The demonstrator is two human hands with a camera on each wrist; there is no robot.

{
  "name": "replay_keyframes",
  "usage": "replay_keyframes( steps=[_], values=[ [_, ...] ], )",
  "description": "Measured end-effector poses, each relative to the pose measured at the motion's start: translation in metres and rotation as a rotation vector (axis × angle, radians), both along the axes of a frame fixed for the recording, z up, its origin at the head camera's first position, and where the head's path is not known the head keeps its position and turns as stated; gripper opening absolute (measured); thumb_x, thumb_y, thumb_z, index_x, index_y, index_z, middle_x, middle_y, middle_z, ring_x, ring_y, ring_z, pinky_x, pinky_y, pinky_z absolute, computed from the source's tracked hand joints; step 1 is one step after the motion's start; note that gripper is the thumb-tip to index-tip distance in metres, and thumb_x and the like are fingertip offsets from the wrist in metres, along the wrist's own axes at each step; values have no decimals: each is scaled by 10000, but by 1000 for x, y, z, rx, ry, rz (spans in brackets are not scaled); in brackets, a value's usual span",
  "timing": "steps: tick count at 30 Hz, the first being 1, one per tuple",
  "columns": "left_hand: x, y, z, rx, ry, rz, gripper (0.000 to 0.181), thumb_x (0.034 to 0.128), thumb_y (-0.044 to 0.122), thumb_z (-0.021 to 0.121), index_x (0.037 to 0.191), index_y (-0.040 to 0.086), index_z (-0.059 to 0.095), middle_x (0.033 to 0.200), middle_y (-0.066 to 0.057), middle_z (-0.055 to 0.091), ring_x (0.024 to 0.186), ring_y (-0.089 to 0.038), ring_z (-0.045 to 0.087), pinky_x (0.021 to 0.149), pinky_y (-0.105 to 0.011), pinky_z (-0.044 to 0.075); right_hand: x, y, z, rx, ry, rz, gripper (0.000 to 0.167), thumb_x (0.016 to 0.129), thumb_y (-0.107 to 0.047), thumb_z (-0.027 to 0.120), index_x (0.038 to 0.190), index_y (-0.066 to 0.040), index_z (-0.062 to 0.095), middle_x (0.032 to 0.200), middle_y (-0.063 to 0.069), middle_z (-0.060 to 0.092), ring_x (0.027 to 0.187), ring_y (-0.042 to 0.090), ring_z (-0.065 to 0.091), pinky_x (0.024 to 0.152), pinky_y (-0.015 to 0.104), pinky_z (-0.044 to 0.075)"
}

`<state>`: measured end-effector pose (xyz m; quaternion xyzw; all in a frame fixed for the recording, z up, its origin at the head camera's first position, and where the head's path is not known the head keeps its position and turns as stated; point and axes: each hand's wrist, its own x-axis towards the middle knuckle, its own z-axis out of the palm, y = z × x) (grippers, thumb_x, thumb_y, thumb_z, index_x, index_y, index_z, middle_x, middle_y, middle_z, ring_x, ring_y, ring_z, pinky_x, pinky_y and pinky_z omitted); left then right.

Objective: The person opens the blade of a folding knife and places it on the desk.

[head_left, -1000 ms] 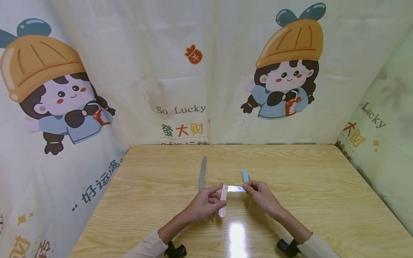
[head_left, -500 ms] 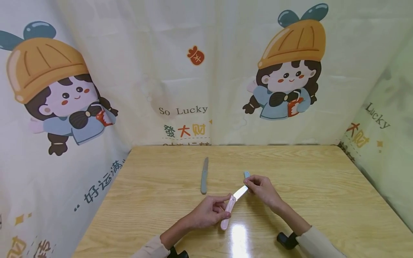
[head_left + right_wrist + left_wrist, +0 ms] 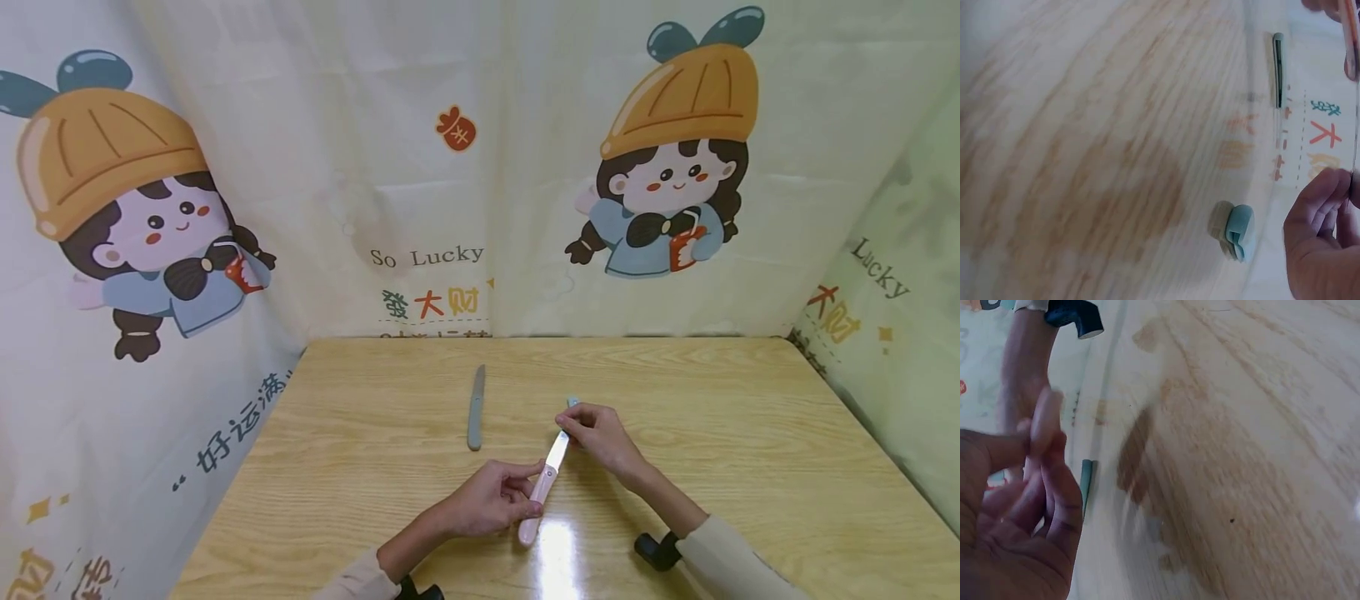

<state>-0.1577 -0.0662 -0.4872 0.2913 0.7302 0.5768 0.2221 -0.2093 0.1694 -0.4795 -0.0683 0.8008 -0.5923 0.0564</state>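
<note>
A pink folding knife [image 3: 529,531] is held over the table with its blade swung out nearly in line with the handle. My left hand [image 3: 483,500] grips the handle between thumb and fingers. Near its tip, the shiny blade [image 3: 557,454] is pinched by my right hand [image 3: 602,437]. Behind the right hand lies a light blue folded knife [image 3: 572,402], partly covered in the head view and plain in the right wrist view as a short closed piece [image 3: 1241,226]. Left of both hands a grey-green folding knife [image 3: 476,417] lies on the table, blade out.
The wooden table [image 3: 360,400] ends at a printed curtain [image 3: 420,183] along the back and sides. A bright glare spot [image 3: 557,558] shows on the tabletop near the front. Each wrist wears a black camera mount [image 3: 657,550].
The pink knife's blade has swung from roughly square to the handle to nearly straight. My left hand has moved slightly right and nearer; my right hand still pinches the blade.
</note>
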Motion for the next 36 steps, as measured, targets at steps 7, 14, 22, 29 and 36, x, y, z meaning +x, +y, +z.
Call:
replay_keyframes(
  steps=[7,14,22,29,36],
  values=[
    [-7,9,-2,-63,76,168,565,953,34,716,1475,33,502,941,34,676,795,-80,667,659,-231,553,0,-1,5,-16,-28,-95,375,1052,-268,605,1221,66,616,1066,141,662,1001,292,636,828,390,548],
    [-24,17,-1,-109,202,281,425,954,11,707,1338,87,542,926,-5,647,764,-74,652,624,-238,549,6,1,-1,35,56,-153,259,1041,-154,599,1209,43,604,1152,145,638,1033,254,590,852,321,482],
    [-45,22,-7,-225,428,345,284,945,4,716,1216,20,633,905,-41,651,708,-41,591,577,-210,505,26,-5,3,57,133,-41,117,1009,-56,599,1065,41,636,935,112,677,858,245,623,737,282,490],
    [-65,30,-13,-403,468,401,212,952,78,729,1141,7,662,787,13,569,665,-97,528,570,-260,462,35,-6,-2,26,99,58,109,993,-16,586,1055,71,607,874,94,658,812,322,628,669,255,499],
    [-73,40,-13,-622,539,450,234,983,199,707,1132,19,717,1069,-105,555,857,-228,620,742,-367,555,37,-8,-5,25,94,117,104,971,4,578,1036,80,608,867,110,654,780,288,620,646,236,476]
  ],
)
